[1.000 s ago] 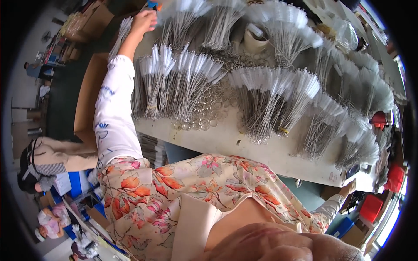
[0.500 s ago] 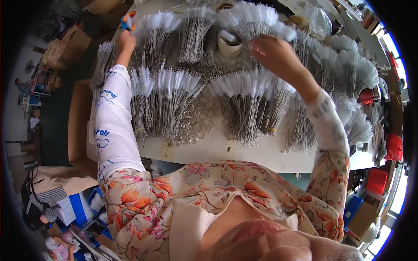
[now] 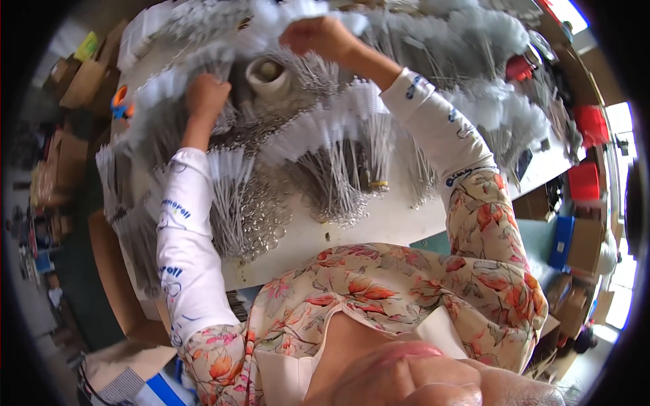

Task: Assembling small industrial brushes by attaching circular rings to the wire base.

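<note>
Head view: left hand [image 3: 205,96] at 11 o'clock was curled into a loose fist over the brushes [image 3: 325,128]; grip contents couldn't be made out. Right hand [image 3: 318,35] at 12 o'clock, fingers bent down into white bristle tufts, hold unclear from blur. Brushes lay in fanned bundles across the white table [image 3: 379,223], centre to 2 o'clock. Tape roll [image 3: 269,73] sat between the hands. Red bins [image 3: 589,125] at 3 o'clock were cut off by the rim.

brown cardboard boxes [image 3: 76,76] far left | blue box [image 3: 561,241] right | red containers [image 3: 590,124] right edge
</note>
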The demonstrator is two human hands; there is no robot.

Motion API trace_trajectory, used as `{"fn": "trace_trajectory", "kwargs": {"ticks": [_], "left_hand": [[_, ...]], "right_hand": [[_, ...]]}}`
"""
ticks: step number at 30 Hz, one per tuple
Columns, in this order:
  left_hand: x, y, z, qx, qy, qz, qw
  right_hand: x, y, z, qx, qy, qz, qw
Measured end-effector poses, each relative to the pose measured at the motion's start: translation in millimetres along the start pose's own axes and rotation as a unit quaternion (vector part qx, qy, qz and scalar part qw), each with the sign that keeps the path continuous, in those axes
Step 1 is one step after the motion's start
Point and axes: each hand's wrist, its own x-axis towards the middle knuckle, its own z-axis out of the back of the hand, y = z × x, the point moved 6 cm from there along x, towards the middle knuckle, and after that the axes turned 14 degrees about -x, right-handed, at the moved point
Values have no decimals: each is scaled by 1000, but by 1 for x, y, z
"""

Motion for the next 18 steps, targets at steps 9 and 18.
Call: {"fn": "trace_trajectory", "kwargs": {"ticks": [9,18], "left_hand": [[-22,-18,74,-327,-201,-12,923],[-168,-84,123,-687,-87,50,720]], "right_hand": [[-59,-126,215,-468,-144,-208,847],[-107,-152,211,-535,-101,-340,767]]}}
